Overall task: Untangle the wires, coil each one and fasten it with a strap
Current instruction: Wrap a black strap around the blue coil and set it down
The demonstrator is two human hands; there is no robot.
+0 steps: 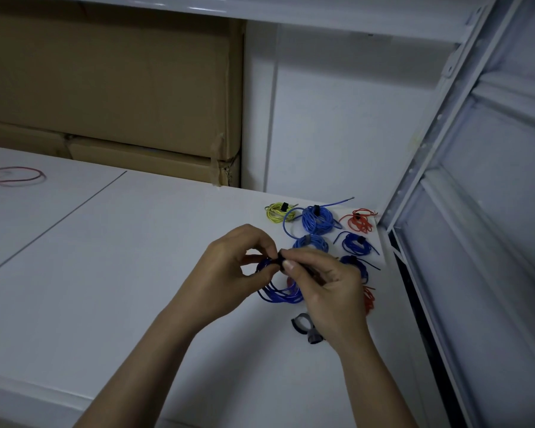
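Observation:
A coiled blue wire (280,294) hangs between my hands just above the white table (130,261). My left hand (229,270) grips the top of the coil with curled fingers. My right hand (328,288) pinches a black strap (281,254) wrapped on the coil's top. Behind them lie fastened coils: a yellow coil (277,211), a large blue coil (317,219), a red coil (360,220) and dark blue coils (355,244). Loose black straps (305,325) lie under my right wrist.
A loose red wire (13,176) lies at the table's far left. Cardboard boxes (121,97) stand against the back wall. A white metal shelf frame (439,168) rises along the table's right edge. Another red coil (368,299) peeks out beside my right hand.

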